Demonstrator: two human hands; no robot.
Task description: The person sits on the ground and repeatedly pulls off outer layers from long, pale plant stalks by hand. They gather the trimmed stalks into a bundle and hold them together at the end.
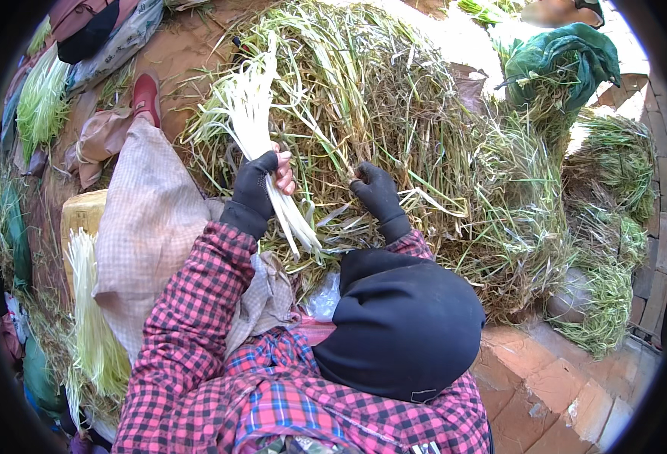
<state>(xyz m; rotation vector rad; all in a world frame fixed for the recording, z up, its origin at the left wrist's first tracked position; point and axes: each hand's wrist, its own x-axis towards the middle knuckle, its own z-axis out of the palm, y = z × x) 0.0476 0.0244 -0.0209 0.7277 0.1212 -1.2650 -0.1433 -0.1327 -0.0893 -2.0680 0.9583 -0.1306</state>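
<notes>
My left hand (262, 184), in a black fingerless glove, is closed round a bunch of pale leafy stalks (251, 108). The white lower stems stick out below the fist, and the leaves fan out above it. My right hand (374, 193), also gloved in black, has its thumb and fingertips together at the end of a yellowed stalk (333, 148) by the large heap of stalks and dry leaves (418, 125). A black cloth covering (407, 323) lies across the lower middle of the view, over part of the right sleeve.
A bundle of pale stalks (92, 318) lies at the left beside a yellowish block (84, 213). More stalks (41, 105) lie at upper left. A green net sack (566, 57) stands at upper right. Clear plastic (325, 298) lies below the heap. Brick paving (560, 374) borders it.
</notes>
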